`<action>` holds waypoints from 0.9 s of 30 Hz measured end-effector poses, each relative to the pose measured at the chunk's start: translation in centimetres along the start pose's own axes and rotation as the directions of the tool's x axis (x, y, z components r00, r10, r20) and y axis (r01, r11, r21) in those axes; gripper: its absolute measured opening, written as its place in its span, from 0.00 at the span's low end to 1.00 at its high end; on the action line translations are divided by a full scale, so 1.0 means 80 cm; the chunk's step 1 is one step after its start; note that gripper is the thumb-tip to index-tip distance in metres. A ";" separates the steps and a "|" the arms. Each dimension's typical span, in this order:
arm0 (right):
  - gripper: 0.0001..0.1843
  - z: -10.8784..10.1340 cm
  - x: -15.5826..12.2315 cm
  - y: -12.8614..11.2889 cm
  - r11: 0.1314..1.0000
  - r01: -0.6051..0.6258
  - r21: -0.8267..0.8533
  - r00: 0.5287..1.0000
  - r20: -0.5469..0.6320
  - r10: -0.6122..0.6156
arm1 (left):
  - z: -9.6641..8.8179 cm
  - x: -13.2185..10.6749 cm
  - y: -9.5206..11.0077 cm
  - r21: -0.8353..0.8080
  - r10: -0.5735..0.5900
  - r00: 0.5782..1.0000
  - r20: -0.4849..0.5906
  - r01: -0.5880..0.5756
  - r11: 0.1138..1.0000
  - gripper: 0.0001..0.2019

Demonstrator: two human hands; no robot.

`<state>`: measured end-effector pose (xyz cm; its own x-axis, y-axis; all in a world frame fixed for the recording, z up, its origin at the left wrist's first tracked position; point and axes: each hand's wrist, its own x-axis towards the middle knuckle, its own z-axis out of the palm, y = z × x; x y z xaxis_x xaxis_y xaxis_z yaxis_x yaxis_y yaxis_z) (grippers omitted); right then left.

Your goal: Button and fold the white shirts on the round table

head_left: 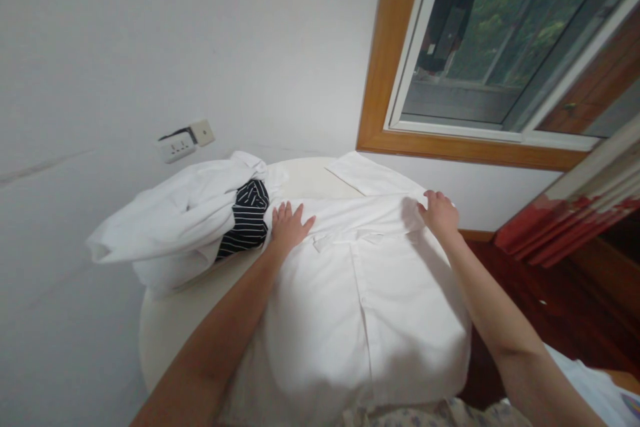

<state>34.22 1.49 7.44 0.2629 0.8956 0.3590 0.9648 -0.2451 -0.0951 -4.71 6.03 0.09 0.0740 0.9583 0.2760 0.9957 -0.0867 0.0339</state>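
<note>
A white button-front shirt (pixel 320 320) lies spread over a round cream table, its collar end away from me and its hem hanging toward me. One sleeve (pixel 377 177) lies across the far side of the tabletop. My left hand (pixel 290 227) rests flat on the shirt's left shoulder with fingers spread. At the right shoulder edge, my right hand (pixel 441 213) has its fingers bent over the cloth, closed on it; the fingertips are partly hidden. Just left of my left hand is a pile of white clothing (pixel 175 220) with a black-and-white striped cloth (pixel 247 217) among it.
The cream table (pixel 200 307) stands against a white wall with a power socket (pixel 177 145). A wood-framed window (pixel 480 137) is at the right, beside a red and cream curtain (pixel 545 223). Dark red flooring (pixel 505 287) shows below. Light-coloured cloth (pixel 590 383) lies at the lower right.
</note>
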 end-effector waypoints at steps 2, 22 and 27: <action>0.20 -0.020 -0.005 -0.018 0.969 0.170 0.177 0.984 0.021 -0.176 | 0.000 0.000 0.000 -0.012 -0.003 1.000 0.001 0.003 1.000 0.35; 0.15 0.001 -0.073 -0.099 0.643 0.746 0.172 0.614 0.195 -0.765 | -0.002 -0.004 0.001 -0.003 0.035 0.999 -0.025 -0.035 0.999 0.32; 0.24 -0.006 -0.074 -0.079 0.623 0.717 0.313 0.547 0.302 -0.781 | -0.001 -0.004 -0.001 0.010 0.028 1.000 0.003 -0.028 1.000 0.32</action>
<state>26.56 -2.44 6.39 -0.6086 0.7934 -0.0100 0.7906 0.6053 -0.0929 -4.79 5.71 0.11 0.1023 0.9563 0.2740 0.9937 -0.1111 0.0169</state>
